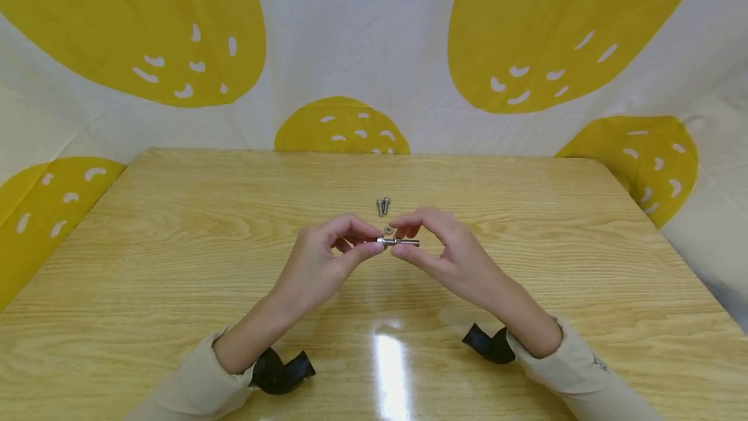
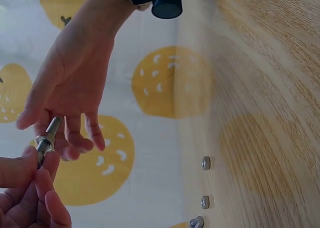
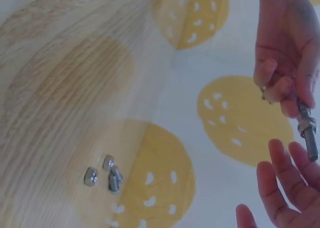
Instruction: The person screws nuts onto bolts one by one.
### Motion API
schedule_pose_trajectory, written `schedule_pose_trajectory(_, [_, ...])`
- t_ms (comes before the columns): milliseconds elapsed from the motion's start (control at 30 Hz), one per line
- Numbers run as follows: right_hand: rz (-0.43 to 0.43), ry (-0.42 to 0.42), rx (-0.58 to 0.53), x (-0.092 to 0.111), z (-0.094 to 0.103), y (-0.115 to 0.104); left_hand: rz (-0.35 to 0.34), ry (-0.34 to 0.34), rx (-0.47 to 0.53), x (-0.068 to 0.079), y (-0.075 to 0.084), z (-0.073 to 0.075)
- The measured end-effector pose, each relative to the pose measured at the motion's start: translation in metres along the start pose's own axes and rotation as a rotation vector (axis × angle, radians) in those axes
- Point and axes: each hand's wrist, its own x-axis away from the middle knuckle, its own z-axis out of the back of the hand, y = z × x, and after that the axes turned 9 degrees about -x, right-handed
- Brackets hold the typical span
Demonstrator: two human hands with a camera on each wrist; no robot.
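My left hand (image 1: 327,252) pinches one end of a metal bolt (image 1: 411,243) between thumb and fingers, above the table. A nut (image 2: 44,144) sits partway along the shaft, and the bolt's other end points toward my right hand (image 1: 447,249). In the right wrist view, the right hand's fingers (image 3: 287,180) are spread below the bolt's free end. The left wrist view likewise shows the right palm facing the bolt with loosely bent fingers. By the left hand's curled fingers a small metal piece (image 3: 265,95) peeks out, mostly hidden.
Beyond the hands, two bolts (image 1: 382,206) lie on the wooden table (image 1: 193,265). Two loose nuts (image 3: 91,176) lie near them; in the head view one nut (image 1: 388,230) shows between the hands. A patterned cloth (image 1: 356,51) hangs behind the table.
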Motion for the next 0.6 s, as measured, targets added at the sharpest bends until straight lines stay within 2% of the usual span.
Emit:
schedule_pose_trajectory(267, [0.131,0.02,-0.014,-0.0011,-0.0006,0.002,0.007,0.018,-0.002,0.0002,-0.0007,0.0016])
schedule_pose_trajectory(433, [0.141,0.015,-0.023,-0.0012,-0.0011,0.0025,0.005,0.02,0.001,0.0003,-0.0006,0.0017])
schedule_pose_trajectory(600, [0.107,-0.018,-0.018,-0.0021,-0.0018,0.0023,0.0,0.018,0.013,0.0,-0.0001,0.0012])
